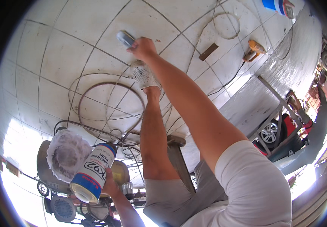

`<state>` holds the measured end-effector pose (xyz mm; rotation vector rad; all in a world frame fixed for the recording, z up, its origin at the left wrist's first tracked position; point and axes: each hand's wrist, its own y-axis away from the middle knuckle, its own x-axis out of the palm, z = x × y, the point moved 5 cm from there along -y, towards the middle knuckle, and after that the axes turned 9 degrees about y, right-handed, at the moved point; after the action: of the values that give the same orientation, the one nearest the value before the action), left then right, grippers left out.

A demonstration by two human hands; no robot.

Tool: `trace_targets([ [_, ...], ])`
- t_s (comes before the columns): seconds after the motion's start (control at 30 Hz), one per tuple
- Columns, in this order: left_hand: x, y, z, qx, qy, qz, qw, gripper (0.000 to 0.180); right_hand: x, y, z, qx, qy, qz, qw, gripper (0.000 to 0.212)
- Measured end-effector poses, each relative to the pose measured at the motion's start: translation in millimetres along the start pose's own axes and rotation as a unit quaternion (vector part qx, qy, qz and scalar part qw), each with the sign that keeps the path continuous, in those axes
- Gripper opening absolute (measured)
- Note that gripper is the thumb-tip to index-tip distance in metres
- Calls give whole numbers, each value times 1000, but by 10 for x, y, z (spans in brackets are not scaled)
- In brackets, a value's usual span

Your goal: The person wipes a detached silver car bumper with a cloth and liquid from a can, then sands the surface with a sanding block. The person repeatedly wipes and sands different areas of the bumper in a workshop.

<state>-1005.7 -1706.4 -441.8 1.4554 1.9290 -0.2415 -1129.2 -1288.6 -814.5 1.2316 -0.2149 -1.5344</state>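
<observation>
My left hand (110, 183) grips a white and blue printed paint can (95, 170) from its right side, at the lower left. The can is tilted. Beside it is a round, white, fluffy-looking thing (68, 155); I cannot tell whether my hand touches it. My right arm reaches far out over the tiled floor. At its end, my right hand (144, 49) is closed around a grey-blue, rounded thing (125, 38), smeared by motion, its kind unclear. Just below that hand is my foot in a white perforated shoe (142, 73).
Loops of hose (81, 104) lie on the floor around my foot. An air compressor (63, 208) stands at the lower left. Farther right are a brown block (208, 52), an orange power tool (255, 50) with a cord, a blue and white can (275, 5) and a metal frame (278, 96).
</observation>
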Motion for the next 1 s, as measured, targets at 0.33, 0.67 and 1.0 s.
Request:
trace_targets([
  [0.33, -38, 544, -1011, 131, -26, -54, 990, 80, -1355, 3965, 400, 190, -427, 387, 795, 56],
  [0.67, 201, 1684, -3867, 170, 202, 32, 964, 66, -3012, 6217, 1057, -129, -522, 221, 814, 58],
  [1.0, 1086, 2748, -6377, 355, 363, 381, 773, 66, -5529, 7075, 966, -272, -613, 36, 741, 57],
])
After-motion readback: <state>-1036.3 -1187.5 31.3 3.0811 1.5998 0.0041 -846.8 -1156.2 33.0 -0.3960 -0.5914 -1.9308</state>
